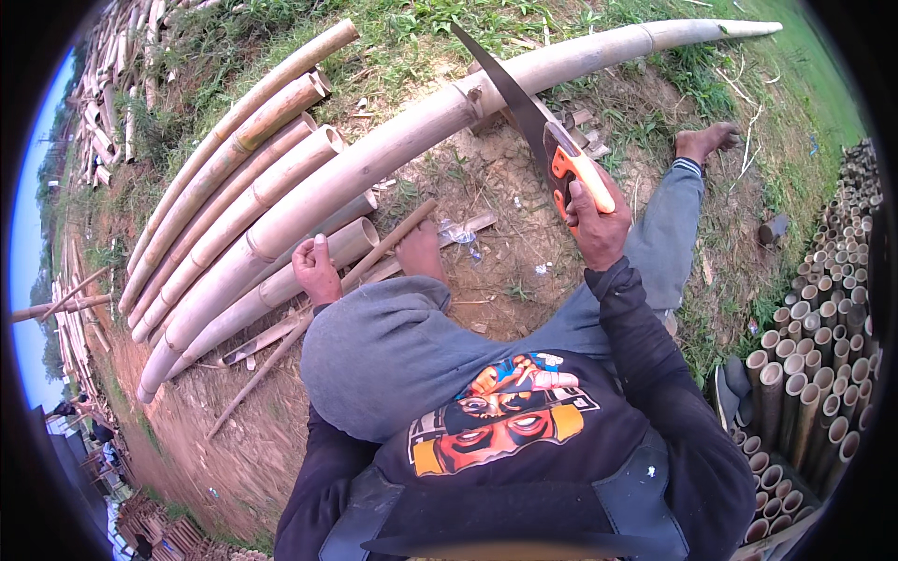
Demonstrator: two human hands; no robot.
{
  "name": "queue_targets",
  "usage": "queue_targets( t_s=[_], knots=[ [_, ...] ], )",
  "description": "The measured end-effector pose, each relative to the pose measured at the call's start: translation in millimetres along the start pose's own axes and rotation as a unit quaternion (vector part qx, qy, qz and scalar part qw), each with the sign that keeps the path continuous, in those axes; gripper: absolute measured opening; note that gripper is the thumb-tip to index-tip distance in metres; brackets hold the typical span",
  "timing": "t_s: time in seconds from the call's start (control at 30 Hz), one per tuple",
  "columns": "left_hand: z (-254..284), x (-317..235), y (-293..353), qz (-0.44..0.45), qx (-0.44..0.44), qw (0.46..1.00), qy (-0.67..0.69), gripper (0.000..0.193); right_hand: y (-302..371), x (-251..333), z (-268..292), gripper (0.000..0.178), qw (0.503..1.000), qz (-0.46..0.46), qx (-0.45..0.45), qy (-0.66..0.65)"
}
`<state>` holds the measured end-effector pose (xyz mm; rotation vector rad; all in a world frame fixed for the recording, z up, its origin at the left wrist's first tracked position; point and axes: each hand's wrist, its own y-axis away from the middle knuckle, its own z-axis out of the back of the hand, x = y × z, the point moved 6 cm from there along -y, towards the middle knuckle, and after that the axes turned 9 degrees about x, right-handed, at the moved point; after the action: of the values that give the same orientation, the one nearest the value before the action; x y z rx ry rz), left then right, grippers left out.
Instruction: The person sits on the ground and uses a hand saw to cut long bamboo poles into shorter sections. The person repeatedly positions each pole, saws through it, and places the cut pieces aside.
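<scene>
A hand saw (pixel 526 105) with a dark blade and an orange handle is gripped in my right hand (pixel 599 224). Its blade slants up and left, crossing in front of a long pale bamboo pole (pixel 374 159) in this view; whether it touches the pole I cannot tell. My left hand (pixel 318 271) hovers by my bent knee, thumb raised and apart from loosely curled fingers, with nothing visible in it. Behind that hand lies a shorter bamboo pole (pixel 281 283). A thin wooden stick (pixel 369 259) runs slantwise between the hand and my bare foot (pixel 423 252).
Several cut bamboo poles (pixel 248 201) lie side by side on the left. Many upright bamboo tubes (pixel 795 393) stand packed at the right, beside a pair of dark shoes (pixel 731 388). My other bare foot (pixel 706 142) rests on the grass. Bamboo stacks (pixel 117 84) lie farther off.
</scene>
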<state>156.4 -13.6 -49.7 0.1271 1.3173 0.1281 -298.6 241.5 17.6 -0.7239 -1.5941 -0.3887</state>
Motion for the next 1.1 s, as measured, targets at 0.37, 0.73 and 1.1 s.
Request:
queue_targets(
  t_s=[0.37, 0.73, 1.1],
  knots=[
    [-139.1, -137.2, -54.3, -0.314, 0.157, 0.681, -0.642, 0.097, 8.7, -0.3, 10.9, 0.050, 0.993, 0.018, 0.051, 0.104],
    [-141.2, -125.5, -68.4, -0.222, 0.202, 0.687, -0.662, 0.100, 16.3, -10.8, 29.0, 0.053, 0.996, -0.023, 0.039, 0.076],
    [-345.2, -178.8, -28.2, -0.337, 0.333, 0.730, -0.492, 0.044, 26.1, 4.4, 39.2, 0.053, 0.996, 0.050, -0.011, 0.071]
  ],
)
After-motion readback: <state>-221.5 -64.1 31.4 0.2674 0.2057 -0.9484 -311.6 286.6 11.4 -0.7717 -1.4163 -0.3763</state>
